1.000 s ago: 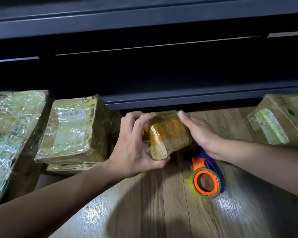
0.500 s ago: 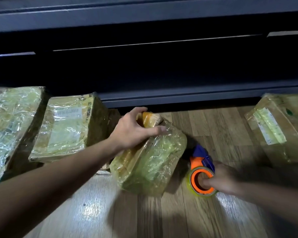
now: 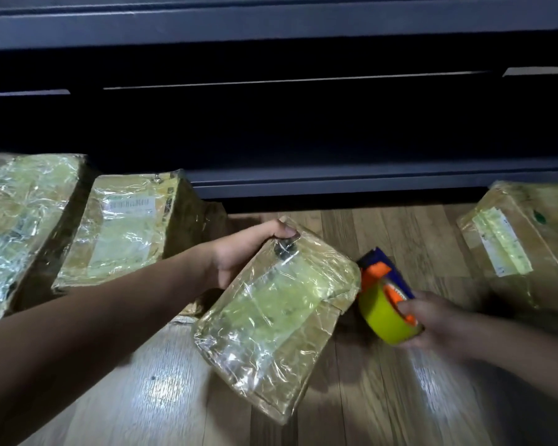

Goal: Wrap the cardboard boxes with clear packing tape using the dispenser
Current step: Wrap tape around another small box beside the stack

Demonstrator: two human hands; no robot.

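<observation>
A cardboard box (image 3: 271, 323) covered in shiny clear tape lies tilted on the wooden floor at the centre. My left hand (image 3: 239, 252) grips its far left corner, fingers curled over the top edge. Just right of the box, my right hand (image 3: 432, 320) holds the tape dispenser (image 3: 384, 297), an orange and blue frame with a yellowish roll, lifted off the floor and close to the box's right edge. My fingers wrap around the roll.
Two tape-wrapped boxes sit at the left (image 3: 23, 220) (image 3: 126, 230). Another box (image 3: 522, 243) lies at the right edge. A dark low cabinet (image 3: 303, 123) runs across the back. Wooden floor (image 3: 384, 397) stretches in front.
The box has been turned and laid flatter, its broad taped face now up. My right hand has lifted the dispenser from the floor and brought it beside the box.
</observation>
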